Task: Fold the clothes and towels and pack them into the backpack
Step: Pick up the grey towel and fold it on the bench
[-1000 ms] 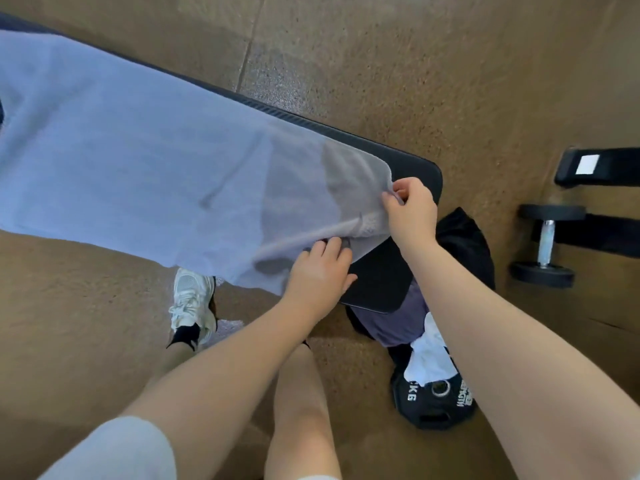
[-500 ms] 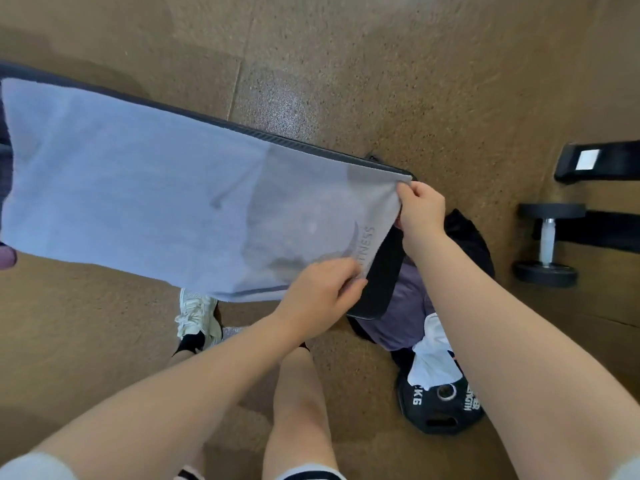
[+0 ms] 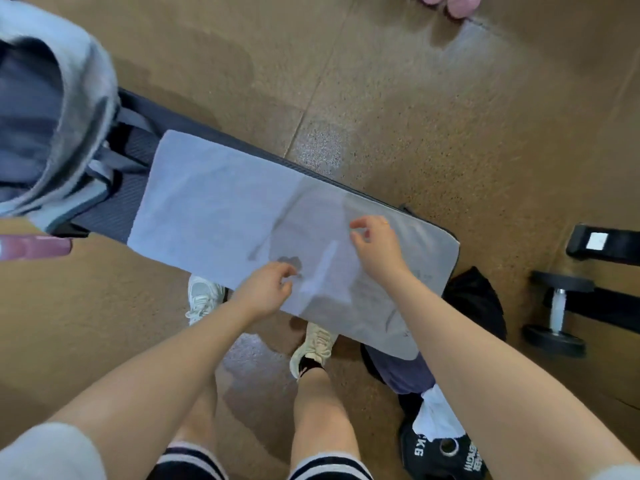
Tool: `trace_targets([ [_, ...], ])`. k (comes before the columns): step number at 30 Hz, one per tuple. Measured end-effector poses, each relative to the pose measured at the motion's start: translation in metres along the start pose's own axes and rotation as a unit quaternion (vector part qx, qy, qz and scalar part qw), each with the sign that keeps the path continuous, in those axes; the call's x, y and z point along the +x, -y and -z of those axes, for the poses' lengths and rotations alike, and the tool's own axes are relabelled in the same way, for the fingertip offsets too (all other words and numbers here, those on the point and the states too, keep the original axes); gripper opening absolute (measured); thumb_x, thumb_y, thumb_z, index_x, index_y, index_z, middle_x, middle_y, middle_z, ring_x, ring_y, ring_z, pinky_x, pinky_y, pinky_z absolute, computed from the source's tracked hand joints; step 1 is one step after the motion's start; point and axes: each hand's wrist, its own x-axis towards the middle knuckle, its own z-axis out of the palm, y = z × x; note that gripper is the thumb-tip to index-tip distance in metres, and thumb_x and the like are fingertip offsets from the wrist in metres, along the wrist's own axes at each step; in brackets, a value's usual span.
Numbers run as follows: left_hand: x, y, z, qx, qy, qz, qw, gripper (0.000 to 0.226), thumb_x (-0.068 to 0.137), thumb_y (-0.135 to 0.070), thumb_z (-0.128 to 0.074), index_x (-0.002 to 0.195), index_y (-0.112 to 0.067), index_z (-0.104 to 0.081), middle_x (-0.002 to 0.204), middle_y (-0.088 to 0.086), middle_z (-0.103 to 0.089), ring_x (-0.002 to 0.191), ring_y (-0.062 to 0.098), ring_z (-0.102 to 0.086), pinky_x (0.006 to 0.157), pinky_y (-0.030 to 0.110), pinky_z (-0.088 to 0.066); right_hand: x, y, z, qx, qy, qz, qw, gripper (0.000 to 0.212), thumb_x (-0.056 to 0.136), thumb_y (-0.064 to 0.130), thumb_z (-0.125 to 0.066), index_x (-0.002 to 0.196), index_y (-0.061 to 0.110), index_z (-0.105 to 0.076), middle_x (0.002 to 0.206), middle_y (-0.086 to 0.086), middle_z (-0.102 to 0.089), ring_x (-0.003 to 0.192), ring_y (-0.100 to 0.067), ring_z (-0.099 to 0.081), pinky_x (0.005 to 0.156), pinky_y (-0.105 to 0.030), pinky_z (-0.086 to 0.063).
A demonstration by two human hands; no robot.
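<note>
Since folded in half, towel (image 3: 242, 216) lies released on tabletop (image 3: 114, 209), both hands' fingers (image 3: 358, 225) loosely curled, holding nothing; overhanging near-right edge risks sliding off.

The towel (image 3: 242, 209) lies flat on the counter (image 3: 114, 209), covering its right end. The backpack (image 3: 52, 126) stands on the counter's left end. On the floor (image 3: 415, 98) right of the counter: a clothes pile (image 3: 474, 303), apparently atop a weight plate (image 3: 443, 452); farther right, a dumbbell (image 3: 557, 310).
</note>
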Motion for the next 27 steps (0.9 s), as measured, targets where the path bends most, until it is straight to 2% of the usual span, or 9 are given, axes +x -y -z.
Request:
trace_targets([
  [7, -0.023, 0.141, 0.091, -0.068, -0.214, 0.143, 0.964, 0.041, 0.093, -0.012, -0.043, 0.134, -0.007, -0.04, 0.132, 0.017, -0.044, 0.115, 0.034, -0.048, 0.092, 0.042, -0.041, 0.03, 0.155, -0.096, -0.019, 0.081, 0.129, 0.988, 0.022, 0.095, 0.016, -0.048, 0.113, 0.01, -0.059, 0.119, -0.01, -0.054, 0.1, -0.025, -0.055, 0.079, -0.024, -0.034],
  [10, -0.024, 0.184, 0.102, -0.071, -0.263, 0.18, 0.945, 0.04, 0.093, -0.015, -0.047, 0.131, -0.005, -0.041, 0.13, 0.018, -0.041, 0.115, 0.036, -0.045, 0.086, 0.044, -0.043, 0.047, 0.201, -0.143, -0.083, 0.1, 0.198, 0.972, 0.023, 0.095, 0.015, -0.046, 0.111, 0.009, -0.061, 0.116, -0.012, -0.056, 0.105, -0.029, -0.054, 0.085, -0.032, -0.041],
  [13, -0.019, 0.211, 0.094, -0.094, -0.27, 0.191, 0.939, 0.044, 0.092, -0.025, -0.052, 0.13, -0.004, -0.043, 0.127, 0.017, -0.04, 0.116, 0.034, -0.041, 0.083, 0.043, -0.044, 0.063, 0.229, -0.18, -0.17, 0.09, 0.249, 0.949, 0.024, 0.094, 0.013, -0.045, 0.112, 0.013, -0.06, 0.119, -0.008, -0.054, 0.104, -0.029, -0.054, 0.072, -0.034, -0.041],
  [15, -0.013, 0.221, 0.083, -0.104, -0.262, 0.193, 0.94, 0.042, 0.092, -0.029, -0.052, 0.126, -0.007, -0.045, 0.123, 0.015, -0.04, 0.112, 0.034, -0.042, 0.081, 0.042, -0.045, 0.072, 0.238, -0.198, -0.235, 0.094, 0.288, 0.924, 0.031, 0.093, 0.01, -0.044, 0.121, 0.015, -0.056, 0.131, -0.004, -0.048, 0.106, -0.029, -0.054, 0.067, -0.032, -0.038],
  [19, -0.004, 0.226, 0.068, -0.22, -0.287, 0.217, 0.907, 0.006, 0.085, -0.028, -0.053, 0.087, -0.026, -0.048, 0.1, 0.004, -0.046, 0.094, 0.032, -0.049, 0.077, 0.048, -0.047, 0.081, 0.25, -0.215, -0.422, 0.156, 0.335, 0.828, 0.043, 0.089, 0.004, -0.045, 0.13, 0.015, -0.046, 0.141, -0.005, -0.033, 0.112, -0.031, -0.05, 0.069, -0.04, -0.047],
  [20, 0.0, 0.228, 0.064, -0.226, -0.287, 0.217, 0.905, 0.009, 0.085, -0.03, -0.052, 0.082, -0.025, -0.045, 0.099, 0.001, -0.044, 0.092, 0.031, -0.049, 0.074, 0.047, -0.047, 0.081, 0.252, -0.214, -0.452, 0.153, 0.335, 0.813, 0.041, 0.089, 0.003, -0.045, 0.128, 0.013, -0.045, 0.138, -0.008, -0.034, 0.108, -0.033, -0.051, 0.065, -0.041, -0.045],
  [23, -0.002, 0.229, 0.064, -0.216, -0.29, 0.193, 0.912, 0.015, 0.088, -0.028, -0.052, 0.08, -0.019, -0.042, 0.096, 0.002, -0.043, 0.088, 0.026, -0.045, 0.077, 0.044, -0.044, 0.084, 0.254, -0.204, -0.503, 0.107, 0.32, 0.796, 0.032, 0.091, 0.002, -0.04, 0.122, 0.008, -0.042, 0.128, -0.015, -0.037, 0.093, -0.037, -0.056, 0.056, -0.037, -0.032],
  [25, -0.011, 0.229, 0.069, -0.228, -0.306, 0.152, 0.912, 0.016, 0.088, -0.02, -0.052, 0.079, -0.015, -0.04, 0.078, 0.005, -0.047, 0.078, 0.026, -0.045, 0.08, 0.043, -0.039, 0.086, 0.253, -0.193, -0.519, 0.073, 0.326, 0.787, 0.029, 0.09, 0.0, -0.036, 0.117, 0.004, -0.045, 0.126, -0.018, -0.041, 0.086, -0.039, -0.058, 0.054, -0.036, -0.03],
  [27, -0.02, 0.229, 0.073, -0.252, -0.306, 0.124, 0.91, 0.017, 0.089, -0.022, -0.053, 0.084, -0.016, -0.038, 0.069, 0.007, -0.05, 0.07, 0.028, -0.049, 0.068, 0.04, -0.041, 0.083, 0.255, -0.18, -0.48, 0.043, 0.334, 0.81, 0.025, 0.085, -0.006, -0.036, 0.102, 0.0, -0.052, 0.114, -0.022, -0.048, 0.074, -0.04, -0.058, 0.047, -0.032, -0.023],
])
